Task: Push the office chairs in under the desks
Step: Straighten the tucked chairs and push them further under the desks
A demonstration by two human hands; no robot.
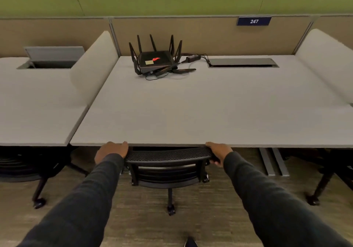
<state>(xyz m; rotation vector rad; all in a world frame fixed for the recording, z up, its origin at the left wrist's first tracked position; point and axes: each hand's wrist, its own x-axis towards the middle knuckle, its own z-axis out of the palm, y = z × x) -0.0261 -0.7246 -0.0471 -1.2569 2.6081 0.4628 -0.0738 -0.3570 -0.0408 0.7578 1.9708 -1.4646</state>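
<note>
Your left hand [111,150] is curled over the left corner of the chair [168,162] back, fingers folded down over the top rail. Your right hand [218,152] grips the right corner the same way, fingers wrapped around the mesh edge with the thumb underneath. Both hands are closed on the back, one at each end.

The chair sits straight in front of you, centred on the desk [191,103]. The top of its back is right at the desk's front edge, touching it or just short of it, and the seat appears to be already beneath the tabletop. Only the back, the post and one wheel at the rear show on your side. You can treat this chair as nearly home; at most a last small shove is left, and it looks as if the back will meet the desk edge instead of passing under it.

On the desk, a router [155,60] with its aerials stands near the rear screen, well clear of your push.

To your left, another chair [28,168] is partly under the neighbouring desk [38,113], with its legs and one wheel sticking out towards you. To your right, a chair leg [322,185] pokes out too. Whether either needs more pushing you cannot tell from here, so check both once you let go.
</note>
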